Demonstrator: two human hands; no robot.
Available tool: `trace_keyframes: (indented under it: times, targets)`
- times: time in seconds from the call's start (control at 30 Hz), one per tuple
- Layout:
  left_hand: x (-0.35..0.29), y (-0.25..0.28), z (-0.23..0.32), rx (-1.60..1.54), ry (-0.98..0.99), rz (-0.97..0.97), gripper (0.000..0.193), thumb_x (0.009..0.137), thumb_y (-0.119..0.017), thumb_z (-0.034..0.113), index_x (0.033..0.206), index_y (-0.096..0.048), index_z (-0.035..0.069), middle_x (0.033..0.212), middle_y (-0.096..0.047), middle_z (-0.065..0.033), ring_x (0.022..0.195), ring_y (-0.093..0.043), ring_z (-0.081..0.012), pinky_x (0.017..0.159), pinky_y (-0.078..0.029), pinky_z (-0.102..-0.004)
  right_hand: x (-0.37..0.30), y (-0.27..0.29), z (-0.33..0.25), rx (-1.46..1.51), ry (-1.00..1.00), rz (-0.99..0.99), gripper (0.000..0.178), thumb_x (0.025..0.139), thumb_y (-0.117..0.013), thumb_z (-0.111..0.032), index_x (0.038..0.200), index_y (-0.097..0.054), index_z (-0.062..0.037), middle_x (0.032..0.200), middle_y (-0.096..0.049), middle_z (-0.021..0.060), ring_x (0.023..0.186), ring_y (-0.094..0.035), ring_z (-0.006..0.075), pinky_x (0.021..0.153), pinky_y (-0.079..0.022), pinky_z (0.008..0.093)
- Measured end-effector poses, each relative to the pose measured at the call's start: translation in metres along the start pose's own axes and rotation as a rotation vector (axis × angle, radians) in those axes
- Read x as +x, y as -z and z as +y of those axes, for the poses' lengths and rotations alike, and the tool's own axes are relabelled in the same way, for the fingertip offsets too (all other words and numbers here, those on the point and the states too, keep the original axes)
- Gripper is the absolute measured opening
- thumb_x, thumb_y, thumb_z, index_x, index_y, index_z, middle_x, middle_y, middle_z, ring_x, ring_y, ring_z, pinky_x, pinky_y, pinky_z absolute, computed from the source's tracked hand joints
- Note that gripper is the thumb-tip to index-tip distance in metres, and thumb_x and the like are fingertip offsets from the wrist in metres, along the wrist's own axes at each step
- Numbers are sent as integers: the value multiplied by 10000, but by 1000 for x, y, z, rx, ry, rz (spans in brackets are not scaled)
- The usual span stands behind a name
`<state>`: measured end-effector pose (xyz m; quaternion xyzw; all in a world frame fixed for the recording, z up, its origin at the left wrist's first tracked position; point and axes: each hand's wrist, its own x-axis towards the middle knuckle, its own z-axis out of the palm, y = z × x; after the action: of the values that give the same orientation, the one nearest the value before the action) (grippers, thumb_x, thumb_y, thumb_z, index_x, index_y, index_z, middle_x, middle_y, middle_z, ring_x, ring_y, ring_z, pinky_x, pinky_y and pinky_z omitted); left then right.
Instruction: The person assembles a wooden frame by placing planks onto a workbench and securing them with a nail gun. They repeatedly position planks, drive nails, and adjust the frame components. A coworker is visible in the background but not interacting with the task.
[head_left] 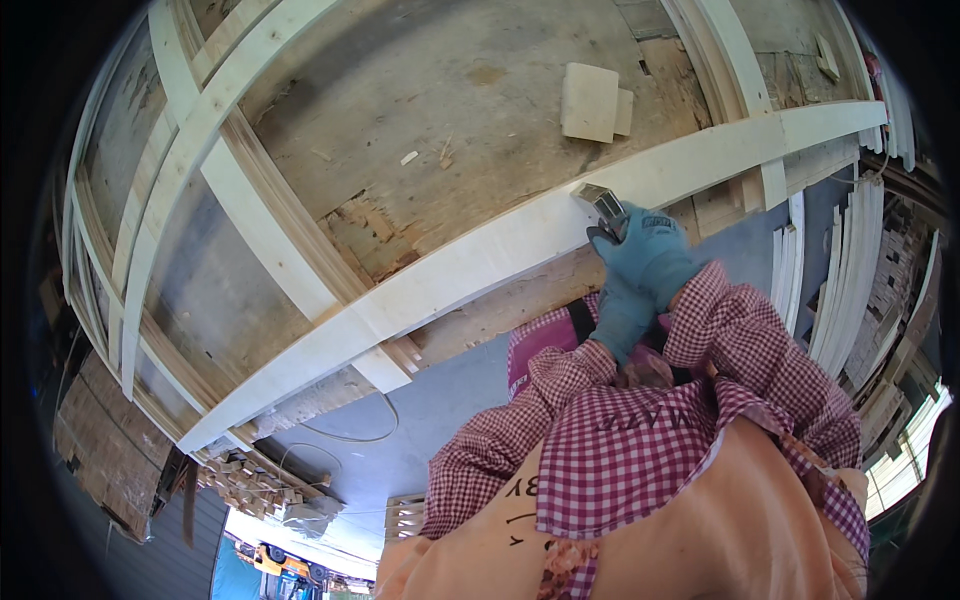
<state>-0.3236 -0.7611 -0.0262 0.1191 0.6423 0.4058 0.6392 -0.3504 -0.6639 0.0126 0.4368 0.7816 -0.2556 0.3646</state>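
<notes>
The worktop (400,90), stained and worn, carries smooth, pale crossing boards (262,235). The long front board (470,265) lies over them, so the lattice seems laid; how much work is left, I cannot tell. The right hand (655,243) has its grip closed around a shiny, angular metal tool (600,205) over this board; the left hand's (622,312) grip is hidden.
</notes>
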Motion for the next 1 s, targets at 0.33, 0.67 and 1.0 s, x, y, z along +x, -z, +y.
trace_keyframes:
  times: [0.33, 0.67, 1.0]
  targets:
    - [11, -19, -38, -179, -162, 4, 777, 750, -701, 280, 1361, -284, 41, 1306, -430, -179, 1195, -454, -289, 972, -417, -354, -5, 1, 10, 45, 71, 26, 516, 788, -599, -469, 1062, -549, -34, 956, -658, 191, 894, -635, 349, 804, -487, 416]
    - [21, -77, -36, -628, -351, -16, 1084, 663, -800, 66, 1418, -22, 61, 1356, -337, -131, 1217, -418, -226, 988, -413, -327, -14, 19, 54, 268, 74, 117, 529, 782, -637, -455, 1072, -525, -28, 910, -651, 208, 869, -630, 373, 767, -490, 435]
    - [21, -80, -5, -563, -291, 24, 1002, 689, -788, 98, 1395, -78, 50, 1342, -354, -145, 1220, -414, -234, 997, -405, -334, 1, 29, 64, 253, 49, 81, 516, 792, -628, -468, 1040, -552, -22, 919, -654, 198, 876, -631, 360, 790, -482, 428]
